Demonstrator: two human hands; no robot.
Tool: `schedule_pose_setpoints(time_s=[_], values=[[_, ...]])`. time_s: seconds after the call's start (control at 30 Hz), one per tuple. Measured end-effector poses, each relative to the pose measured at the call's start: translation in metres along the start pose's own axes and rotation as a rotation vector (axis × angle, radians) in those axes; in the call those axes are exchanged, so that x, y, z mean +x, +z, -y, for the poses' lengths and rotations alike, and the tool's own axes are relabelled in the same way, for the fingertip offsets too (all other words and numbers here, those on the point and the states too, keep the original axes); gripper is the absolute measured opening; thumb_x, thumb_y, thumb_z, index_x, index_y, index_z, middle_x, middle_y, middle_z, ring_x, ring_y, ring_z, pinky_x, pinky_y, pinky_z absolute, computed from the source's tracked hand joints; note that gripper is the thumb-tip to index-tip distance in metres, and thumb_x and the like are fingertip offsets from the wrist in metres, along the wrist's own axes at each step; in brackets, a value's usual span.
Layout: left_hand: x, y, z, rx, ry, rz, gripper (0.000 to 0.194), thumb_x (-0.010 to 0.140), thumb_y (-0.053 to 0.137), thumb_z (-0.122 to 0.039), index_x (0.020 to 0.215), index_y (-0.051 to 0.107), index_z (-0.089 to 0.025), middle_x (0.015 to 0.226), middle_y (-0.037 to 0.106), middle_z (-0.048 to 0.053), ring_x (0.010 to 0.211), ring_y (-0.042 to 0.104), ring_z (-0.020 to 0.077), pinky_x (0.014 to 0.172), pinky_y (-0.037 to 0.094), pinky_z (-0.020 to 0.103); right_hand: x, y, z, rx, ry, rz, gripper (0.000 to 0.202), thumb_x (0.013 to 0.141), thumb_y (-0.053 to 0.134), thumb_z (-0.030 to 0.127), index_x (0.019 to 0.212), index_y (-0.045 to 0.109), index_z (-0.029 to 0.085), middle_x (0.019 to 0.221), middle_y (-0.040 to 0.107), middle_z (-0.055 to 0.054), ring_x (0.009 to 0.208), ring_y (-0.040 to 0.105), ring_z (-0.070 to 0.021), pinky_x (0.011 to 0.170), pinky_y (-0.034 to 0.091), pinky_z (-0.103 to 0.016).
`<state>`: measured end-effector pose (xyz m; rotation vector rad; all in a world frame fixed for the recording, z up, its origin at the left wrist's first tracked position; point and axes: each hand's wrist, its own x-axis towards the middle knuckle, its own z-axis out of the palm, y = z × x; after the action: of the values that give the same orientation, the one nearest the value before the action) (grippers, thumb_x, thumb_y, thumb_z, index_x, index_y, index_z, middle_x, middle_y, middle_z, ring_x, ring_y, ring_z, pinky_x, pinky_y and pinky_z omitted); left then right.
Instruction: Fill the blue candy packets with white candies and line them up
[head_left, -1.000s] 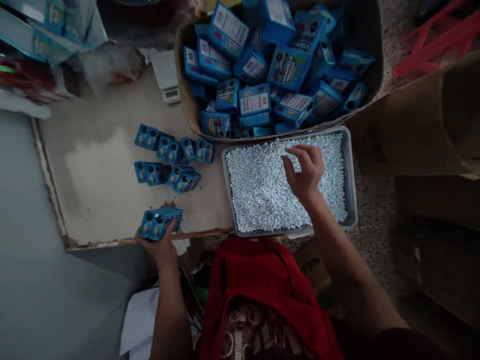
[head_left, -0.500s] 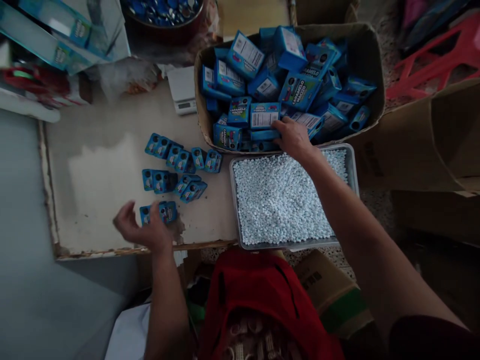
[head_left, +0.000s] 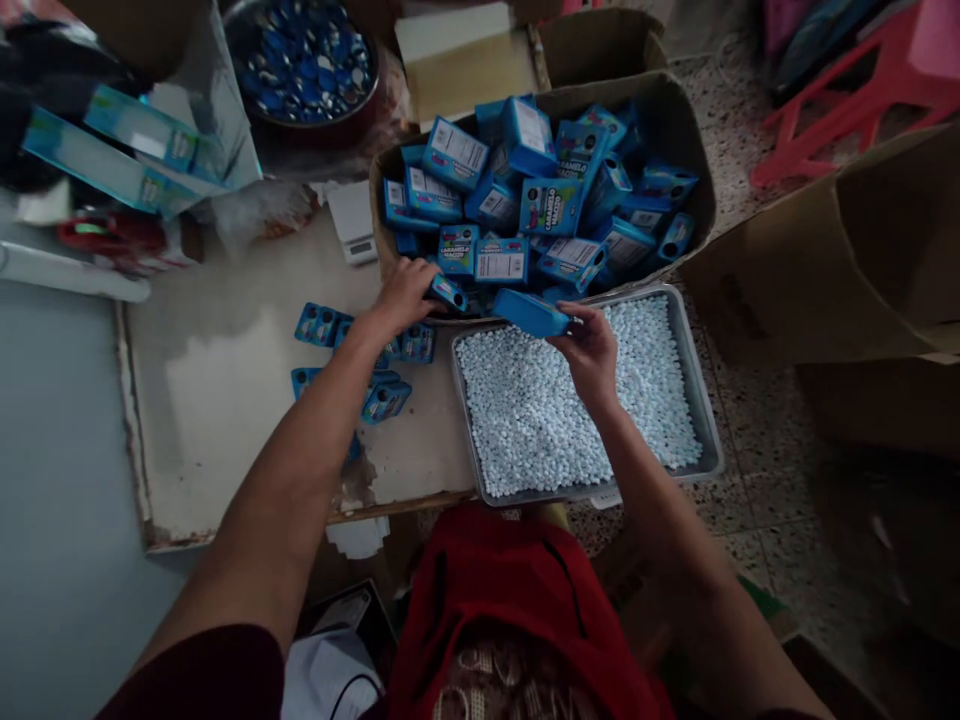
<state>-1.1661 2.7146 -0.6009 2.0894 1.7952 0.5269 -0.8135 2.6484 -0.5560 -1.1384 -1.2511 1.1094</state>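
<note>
The right hand point(head_left: 592, 352) holds a blue box point(head_left: 531, 312) lying flat, its fingers point(head_left: 576, 322) pinched on the box's right end; the box hangs over the upper left corner of the tray point(head_left: 697, 400), just above the white pellets point(head_left: 555, 400) that fill it. The left hand point(head_left: 405, 292) reaches across the bench point(head_left: 217, 400) to the near left corner of the carton point(head_left: 675, 120), its fingers closed on a second small box point(head_left: 448, 292) at the carton's edge. Past both sets of fingers the carton is heaped with more blue boxes point(head_left: 551, 205), lying at all angles. Under the left forearm, near that hand's wrist, rows of small blue packs point(head_left: 319, 325) lie on the bench, some hidden by the arm. Beyond the left fingers, a small white scale point(head_left: 352, 235) stands beside the carton. Further off to the upper left sits a round bowl point(head_left: 304, 65) of dark blue pieces. To the right of the right hand, well apart, a big cardboard box point(head_left: 862, 260) stands open on the floor. A red cloth point(head_left: 517, 600) lies below the wrists.
</note>
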Motion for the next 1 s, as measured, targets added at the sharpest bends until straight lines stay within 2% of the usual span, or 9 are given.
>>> schedule_pose_setpoints(time_s=[0.1, 0.2, 0.3, 0.43, 0.63, 0.73, 0.83, 0.9, 1.0], values=[[-0.036, -0.022, -0.027, -0.098, -0.055, -0.324, 0.057, 0.080, 0.093, -0.052, 0.119, 0.064, -0.023, 0.118, 0.069, 0.012, 0.122, 0.064, 0.0378, 0.112, 0.051, 0.053, -0.019, -0.004, 0.005, 0.220, 0.168, -0.093, 0.048, 0.067, 0.099, 0.034, 0.104, 0.069, 0.026, 0.102, 0.078, 0.002, 0.090, 0.074, -0.0122, 0.085, 0.063, -0.025], [-0.069, -0.024, -0.065, -0.385, -0.089, -0.576, 0.065, 0.084, 0.087, -0.069, 0.123, 0.059, -0.024, 0.112, 0.068, 0.007, 0.108, 0.069, 0.0290, 0.099, 0.058, 0.044, -0.031, -0.003, 0.021, 0.401, 0.422, -0.112, 0.050, 0.067, 0.097, 0.043, 0.101, 0.067, 0.024, 0.095, 0.079, 0.002, 0.077, 0.074, -0.0117, 0.073, 0.064, -0.024], [-0.097, -0.010, -0.104, -0.549, -0.162, -0.614, 0.068, 0.082, 0.083, -0.079, 0.116, 0.061, -0.024, 0.102, 0.068, 0.003, 0.094, 0.069, 0.0229, 0.089, 0.061, 0.037, -0.039, 0.002, 0.040, 0.518, 0.682, -0.141, 0.056, 0.064, 0.096, 0.045, 0.104, 0.062, 0.024, 0.080, 0.076, 0.003, 0.059, 0.068, -0.0101, 0.054, 0.056, -0.019], [-0.117, 0.016, -0.134, -0.646, -0.199, -0.640, 0.075, 0.077, 0.084, -0.084, 0.116, 0.064, -0.023, 0.100, 0.069, 0.002, 0.090, 0.068, 0.0204, 0.086, 0.060, 0.034, -0.047, 0.001, 0.059, 0.524, 0.837, -0.150, 0.062, 0.070, 0.086, 0.036, 0.126, 0.062, 0.027, 0.071, 0.068, 0.008, 0.047, 0.058, -0.0064, 0.037, 0.034, -0.012], [-0.122, 0.034, -0.131, -0.699, -0.233, -0.499, 0.079, 0.077, 0.080, -0.088, 0.118, 0.060, -0.023, 0.107, 0.072, 0.005, 0.099, 0.072, 0.0240, 0.091, 0.060, 0.037, -0.051, -0.004, 0.071, 0.279, 1.045, 0.046, 0.032, 0.088, 0.072, 0.034, 0.117, 0.076, 0.019, 0.060, 0.059, 0.005, 0.039, 0.048, -0.0044, 0.031, 0.024, -0.012], [-0.128, 0.036, -0.134, -0.706, -0.187, -0.348, 0.080, 0.080, 0.073, -0.093, 0.116, 0.060, -0.023, 0.102, 0.070, 0.004, 0.095, 0.070, 0.0242, 0.088, 0.059, 0.037, -0.053, 0.004, 0.071, 0.185, 1.228, 0.158, 0.019, 0.098, 0.066, 0.034, 0.097, 0.072, 0.017, 0.053, 0.056, 0.003, 0.035, 0.041, -0.0043, 0.030, 0.025, -0.012], [-0.141, 0.039, -0.142, -0.730, -0.077, -0.126, 0.082, 0.091, 0.048, -0.097, 0.123, 0.060, -0.022, 0.103, 0.069, 0.007, 0.094, 0.069, 0.0257, 0.087, 0.057, 0.039, -0.057, 0.012, 0.067, 0.196, 1.437, 0.209, 0.039, 0.108, 0.054, 0.041, 0.076, 0.053, 0.019, 0.049, 0.054, 0.000, 0.033, 0.033, -0.0024, 0.030, 0.026, -0.011], [-0.153, 0.044, -0.144, -0.732, 0.003, -0.033, 0.098, 0.083, 0.043, -0.106, 0.131, 0.057, -0.021, 0.113, 0.069, 0.012, 0.103, 0.070, 0.0302, 0.092, 0.058, 0.043, -0.061, 0.013, 0.062, 0.257, 1.520, 0.208, 0.045, 0.112, 0.045, 0.044, 0.073, 0.046, 0.020, 0.049, 0.053, 0.000, 0.033, 0.031, -0.0015, 0.031, 0.025, -0.009], [-0.170, 0.056, -0.146, -0.634, 0.047, -0.001, 0.123, 0.052, 0.076, -0.105, 0.138, 0.053, -0.021, 0.130, 0.067, 0.017, 0.118, 0.069, 0.0382, 0.102, 0.058, 0.050, -0.070, 0.010, 0.052, 0.334, 1.586, 0.205, 0.047, 0.114, 0.039, 0.043, 0.074, 0.044, 0.020, 0.048, 0.050, 0.001, 0.033, 0.031, -0.0014, 0.031, 0.024, -0.008]])
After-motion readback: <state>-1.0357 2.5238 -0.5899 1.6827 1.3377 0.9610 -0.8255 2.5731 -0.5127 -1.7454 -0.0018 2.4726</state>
